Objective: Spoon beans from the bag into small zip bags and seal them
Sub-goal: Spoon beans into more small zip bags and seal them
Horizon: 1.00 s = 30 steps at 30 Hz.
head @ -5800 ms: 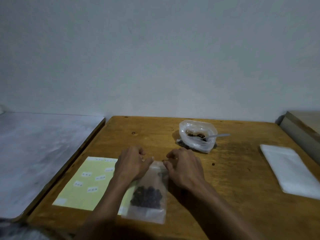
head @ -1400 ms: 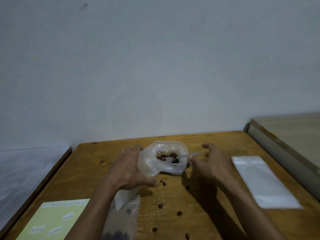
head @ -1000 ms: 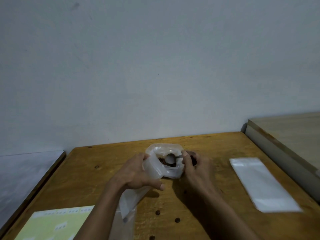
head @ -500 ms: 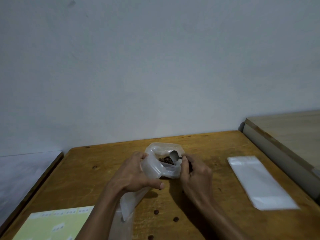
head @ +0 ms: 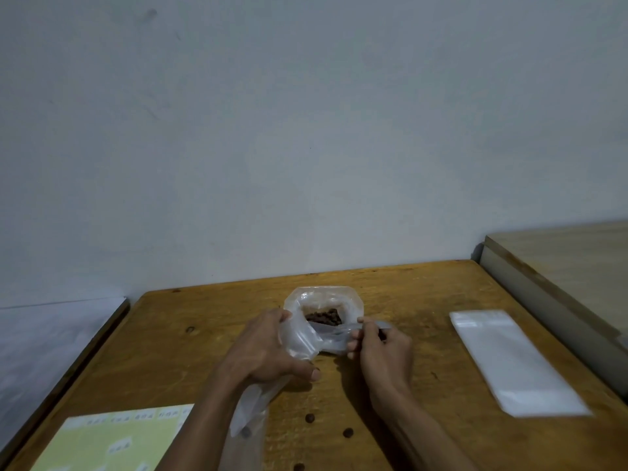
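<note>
The clear bag of dark beans (head: 323,295) stands open at the back middle of the wooden table (head: 424,294). My left hand (head: 265,348) grips an empty small zip bag (head: 299,339) by its mouth, right in front of the bean bag; the rest of it hangs down under my wrist. My right hand (head: 380,346) is closed on the handle of a metal spoon (head: 334,329), which lies blurred across the small bag's mouth. Whether the spoon carries beans cannot be seen. A filled zip bag (head: 243,452) lies partly under my left forearm.
Three loose beans (head: 309,418) lie on the table in front of my hands. A stack of empty zip bags (head: 509,362) lies at the right, a yellow label sheet (head: 112,440) at the front left. A pale wooden surface (head: 560,260) adjoins on the right, a grey one (head: 44,341) on the left.
I set the filled bag down and took an empty one in my left hand. My right hand grasped the spoon, lifted it from the beans and brought it to the small bag's mouth.
</note>
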Available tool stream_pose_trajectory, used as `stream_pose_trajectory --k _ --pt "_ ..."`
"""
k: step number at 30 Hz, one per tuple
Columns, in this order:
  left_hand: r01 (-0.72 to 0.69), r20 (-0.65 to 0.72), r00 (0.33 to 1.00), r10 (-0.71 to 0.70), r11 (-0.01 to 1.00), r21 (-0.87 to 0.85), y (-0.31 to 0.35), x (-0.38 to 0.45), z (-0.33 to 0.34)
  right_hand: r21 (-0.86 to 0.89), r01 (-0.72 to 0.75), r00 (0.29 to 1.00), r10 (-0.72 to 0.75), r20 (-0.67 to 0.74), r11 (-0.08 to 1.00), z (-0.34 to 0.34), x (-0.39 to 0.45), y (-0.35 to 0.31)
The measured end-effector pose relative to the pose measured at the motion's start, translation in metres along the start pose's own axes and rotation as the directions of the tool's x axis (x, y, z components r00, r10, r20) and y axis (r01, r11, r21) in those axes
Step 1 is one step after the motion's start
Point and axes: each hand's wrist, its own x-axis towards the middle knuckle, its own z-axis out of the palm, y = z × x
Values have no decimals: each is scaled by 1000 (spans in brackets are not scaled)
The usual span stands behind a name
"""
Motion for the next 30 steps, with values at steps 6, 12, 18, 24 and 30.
stream_pose_trajectory --k 6,12,18,24,30 --pt "-11 -30 1000 11 1000 -9 -5 0 3 113 62 998 -60 -21 992 -14 1 -29" --pt "-27 -41 999 25 998 -48 -6 -1 1 124 150 980 -164 109 981 -26 -9 -52" --pt "-45 -37 998 41 995 -94 -3 -2 1 -175 427 875 -356 328 887 -21 -22 -48" --pt "-39 -57 998 33 995 -90 0 -2 2 -390 657 747 -625 225 645 -23 1 -28" --pt "-56 -64 997 53 997 -55 2 -3 0 -277 250 968 -241 65 928 -4 0 -4"
